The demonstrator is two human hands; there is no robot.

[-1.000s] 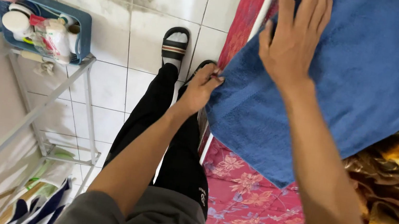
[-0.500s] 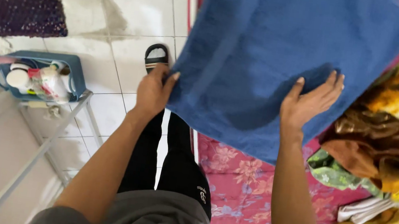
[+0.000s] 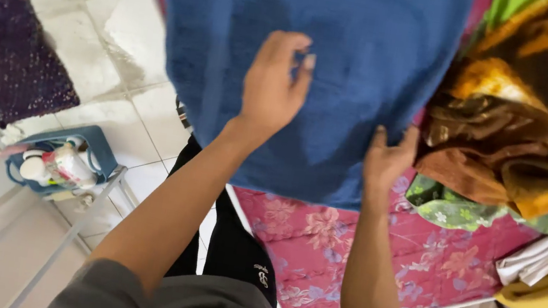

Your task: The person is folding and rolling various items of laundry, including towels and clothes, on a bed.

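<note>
Head view: left hand (image 3: 273,89) spread flat on soft blue towel (image 3: 347,49); right hand (image 3: 389,157) pinching its edge.

Matt blue terry-like cloth towel (image 3: 345,63), glossy floor tiles (image 3: 85,10), plastic basket (image 3: 97,153), perhaps metal rack (image 3: 69,243)

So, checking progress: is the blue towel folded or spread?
Spread: the blue towel lies flat under the left hand, right hand at its edge.

Towel spread on the mattress edge

The towel (image 3: 345,63) lies on the mattress (image 3: 373,263); crumpled cloths (image 3: 506,152) lie right of the towel, a basket (image 3: 96,156) on the floor to its left.
</note>
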